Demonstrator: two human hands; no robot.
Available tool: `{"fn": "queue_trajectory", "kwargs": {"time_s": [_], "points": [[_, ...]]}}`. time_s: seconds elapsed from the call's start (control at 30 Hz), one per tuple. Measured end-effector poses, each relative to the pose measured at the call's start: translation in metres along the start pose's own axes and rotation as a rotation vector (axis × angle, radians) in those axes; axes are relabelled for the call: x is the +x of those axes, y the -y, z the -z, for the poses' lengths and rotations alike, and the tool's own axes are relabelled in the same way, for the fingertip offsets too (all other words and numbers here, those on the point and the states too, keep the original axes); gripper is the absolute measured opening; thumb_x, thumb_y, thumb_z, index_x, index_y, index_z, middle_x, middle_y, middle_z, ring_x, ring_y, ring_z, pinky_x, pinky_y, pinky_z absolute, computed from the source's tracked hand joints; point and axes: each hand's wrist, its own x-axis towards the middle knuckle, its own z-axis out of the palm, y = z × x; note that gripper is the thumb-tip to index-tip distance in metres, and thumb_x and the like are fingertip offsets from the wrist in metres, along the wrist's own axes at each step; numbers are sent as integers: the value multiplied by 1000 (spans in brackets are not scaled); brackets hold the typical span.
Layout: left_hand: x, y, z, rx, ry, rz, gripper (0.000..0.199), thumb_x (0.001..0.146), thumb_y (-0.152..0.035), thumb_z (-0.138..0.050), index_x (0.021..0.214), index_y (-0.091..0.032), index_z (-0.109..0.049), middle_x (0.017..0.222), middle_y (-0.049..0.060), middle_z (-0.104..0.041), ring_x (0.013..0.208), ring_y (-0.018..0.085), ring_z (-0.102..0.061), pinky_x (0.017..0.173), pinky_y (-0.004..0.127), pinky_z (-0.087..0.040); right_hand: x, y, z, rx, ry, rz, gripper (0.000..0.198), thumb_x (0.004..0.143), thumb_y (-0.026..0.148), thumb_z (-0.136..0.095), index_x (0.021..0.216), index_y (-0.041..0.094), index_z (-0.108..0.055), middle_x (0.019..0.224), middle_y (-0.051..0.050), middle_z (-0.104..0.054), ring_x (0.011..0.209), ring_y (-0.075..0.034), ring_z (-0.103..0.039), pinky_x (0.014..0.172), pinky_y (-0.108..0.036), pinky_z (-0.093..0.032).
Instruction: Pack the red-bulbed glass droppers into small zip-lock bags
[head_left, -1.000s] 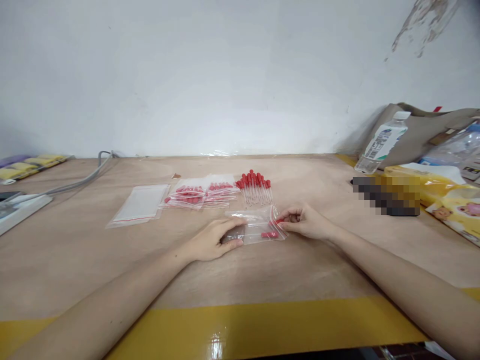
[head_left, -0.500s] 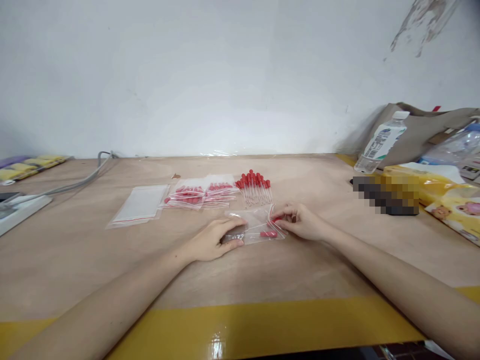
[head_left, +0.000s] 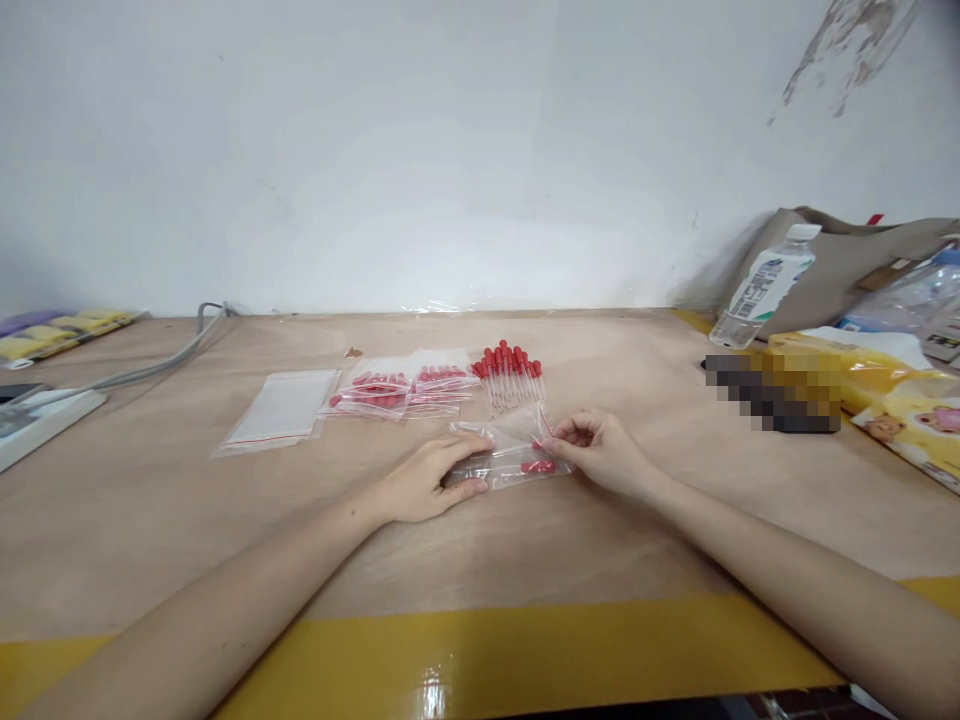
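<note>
A clear zip bag (head_left: 510,455) with red-capped droppers inside lies on the wooden table (head_left: 480,540). My left hand (head_left: 427,480) presses flat on the bag's left end and pins it down. My right hand (head_left: 596,450) pinches the bag's open right end, where a red cap shows at the fingertips. Just behind the bag lies a loose bunch of red-capped glass droppers (head_left: 510,375). Left of that bunch sit several filled bags (head_left: 401,390), and further left a stack of empty zip bags (head_left: 281,410).
A water bottle (head_left: 761,285) leans on a brown bag (head_left: 847,260) at the back right, with yellow tissue packs (head_left: 900,400) in front. A grey cable (head_left: 150,365) and a white tray (head_left: 37,415) lie at the left. Yellow tape (head_left: 480,650) edges the table front.
My right hand has shifted slightly left and up along the bag's open end, pushing the red caps further in. My left hand has stayed put.
</note>
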Motion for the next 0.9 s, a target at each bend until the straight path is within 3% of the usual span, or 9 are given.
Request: {"fn": "queue_trajectory", "kwargs": {"time_s": [0.33,0.57,0.7,0.9], "points": [[-2,0,0,19,3,16,43,87,-32,-51,127,-22,-42,122,7,-54,110,21,-52,94,37,-41,-3,2,8,68,-13,-117,34,63,48,-66,63,16,-55,53,1,-52,46,-8,-41,43,-22,-29],[-2,0,-1,5,-12,1,43,87,-33,-51,128,-22,-41,125,7,-52,113,22,-50,96,39,-40,-5,-1,9,4,112,-53,30,68,46,-63,67,17,-55,57,0,-58,50,-11,-49,46,-23,-36],[-2,1,-1,15,-13,4,43,87,-33,-51,127,-23,-42,126,6,-52,114,21,-49,98,38,-39,-3,-3,9,-52,48,34,28,71,44,-60,68,17,-58,66,-3,-62,58,-13,-54,53,-25,-41],[-2,1,-1,29,-9,12,42,87,-31,-51,127,-22,-43,124,7,-53,113,21,-49,97,38,-40,0,-1,8,80,-12,-110,32,65,47,-63,65,17,-52,56,1,-55,48,-9,-47,46,-23,-34]]}}
